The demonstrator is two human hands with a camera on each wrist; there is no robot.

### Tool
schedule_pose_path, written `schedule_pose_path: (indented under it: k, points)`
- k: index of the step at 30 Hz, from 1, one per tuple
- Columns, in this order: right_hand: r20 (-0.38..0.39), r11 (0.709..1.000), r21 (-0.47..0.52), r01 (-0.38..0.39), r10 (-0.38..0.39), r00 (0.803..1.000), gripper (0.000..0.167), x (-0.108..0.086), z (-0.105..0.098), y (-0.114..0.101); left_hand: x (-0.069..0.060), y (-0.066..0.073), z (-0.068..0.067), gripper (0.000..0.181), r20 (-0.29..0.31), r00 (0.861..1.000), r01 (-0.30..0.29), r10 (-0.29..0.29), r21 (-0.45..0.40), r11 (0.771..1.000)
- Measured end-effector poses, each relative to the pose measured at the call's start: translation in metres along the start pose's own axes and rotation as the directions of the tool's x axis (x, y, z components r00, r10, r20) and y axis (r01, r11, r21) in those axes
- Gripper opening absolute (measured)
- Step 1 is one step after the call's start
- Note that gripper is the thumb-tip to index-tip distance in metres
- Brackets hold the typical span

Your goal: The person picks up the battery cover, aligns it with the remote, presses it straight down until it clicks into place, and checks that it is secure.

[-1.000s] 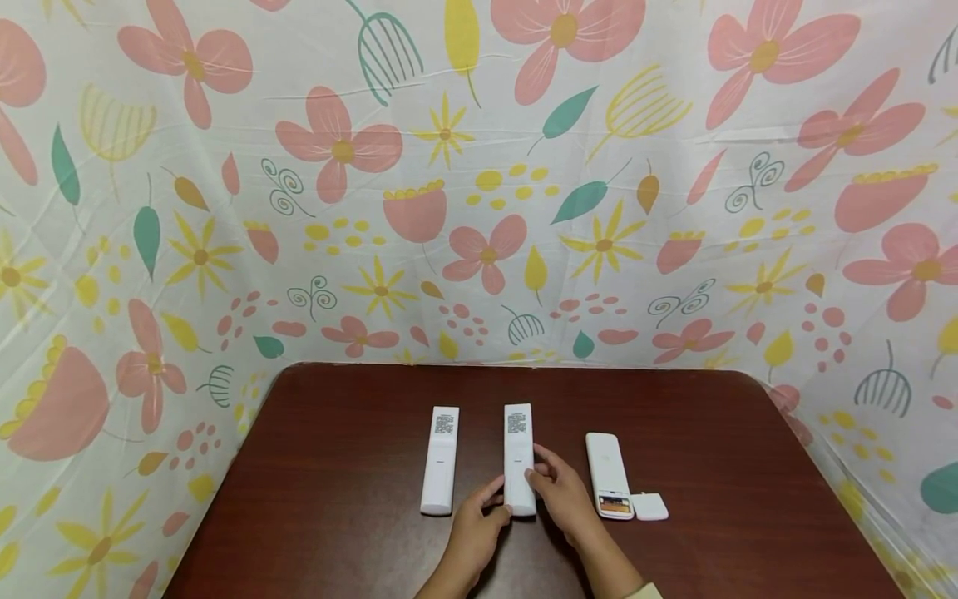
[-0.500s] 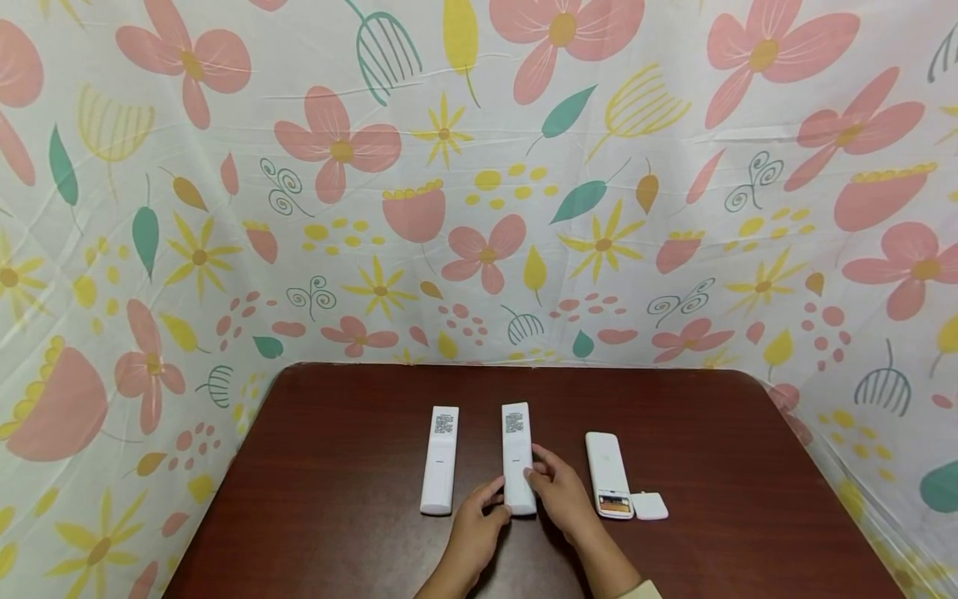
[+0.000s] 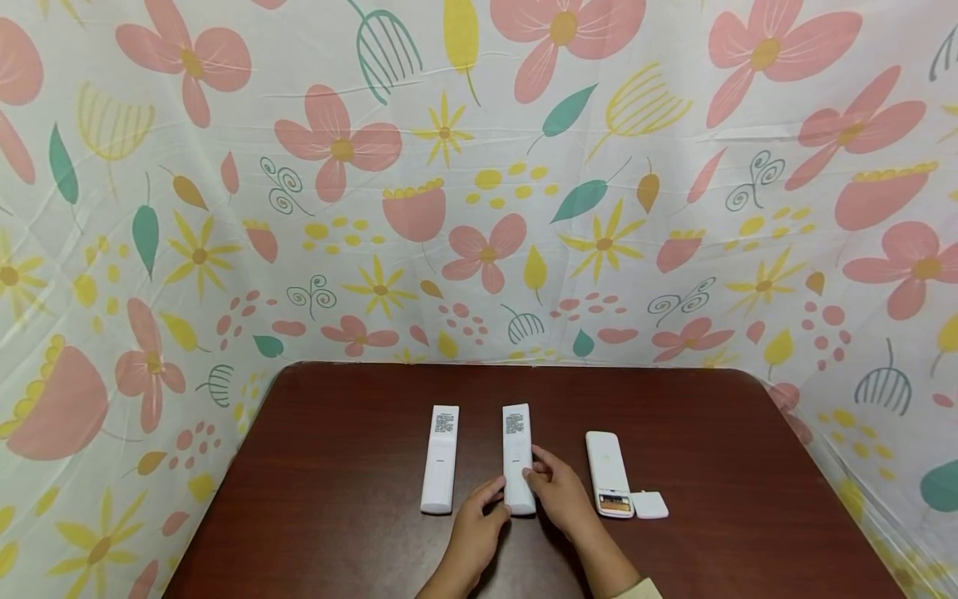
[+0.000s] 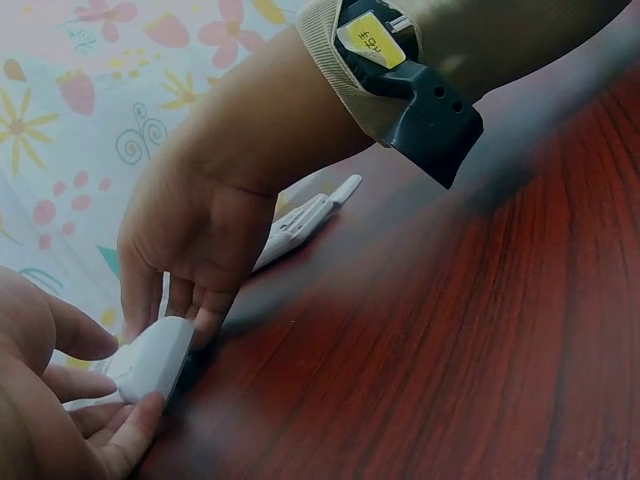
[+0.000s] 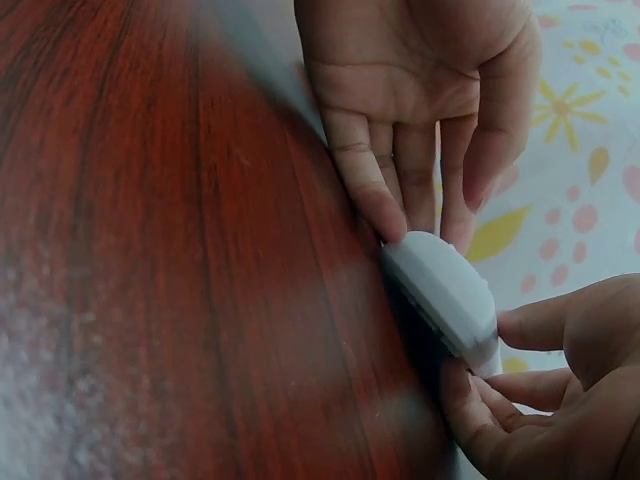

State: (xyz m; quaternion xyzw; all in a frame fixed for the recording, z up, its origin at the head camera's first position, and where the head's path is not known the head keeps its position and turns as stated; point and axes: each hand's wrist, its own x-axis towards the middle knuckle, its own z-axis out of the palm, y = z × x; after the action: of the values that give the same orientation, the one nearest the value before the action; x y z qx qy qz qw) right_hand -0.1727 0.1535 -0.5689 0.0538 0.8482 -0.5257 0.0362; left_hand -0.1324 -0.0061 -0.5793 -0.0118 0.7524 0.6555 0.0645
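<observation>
- The middle remote control (image 3: 517, 457) lies back up on the worktop (image 3: 359, 474), between two others, its printed label (image 3: 514, 423) at the far end.
- The left hand (image 3: 476, 526) holds its near left corner between thumb and fingers, probably to keep that end from sliding.
- The right hand (image 3: 563, 497) grips the right edge, thumb over the back and fingers along the side, likely so the two grips brace each other.
- Whether the near end is slightly raised, I cannot tell.
- The left remote control (image 3: 440, 462), also back up, lies apart, seemingly out of the hands' way.
- The right remote control (image 3: 609, 462) lies with batteries (image 3: 615, 502) exposed; its detached cover (image 3: 649, 506) rests just beside, presumably so the two stay paired.
</observation>
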Motion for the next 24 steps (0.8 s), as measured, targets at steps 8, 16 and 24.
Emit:
schedule_pose_path:
  k: [8,16,24]
  points:
    - [-0.022,0.987,-0.159,0.036,-0.040,0.999,0.045,0.0000,-0.0027,-0.0005,-0.0007,-0.0008,-0.0001,0.046,0.014,1.000,-0.009,0.009,0.020,1.000]
    - [-0.038,0.979,-0.191,0.077,-0.086,0.996,0.041,0.0002,-0.0039,0.0031,-0.0010,0.0002,0.0010,0.045,0.029,0.999,-0.036,0.035,0.021,0.999]
    - [-0.041,0.981,-0.174,0.082,-0.090,0.995,0.040,-0.0006,-0.0033,0.0041,-0.0024,0.0003,0.0002,0.047,0.051,0.998,-0.029,0.028,0.023,0.999]
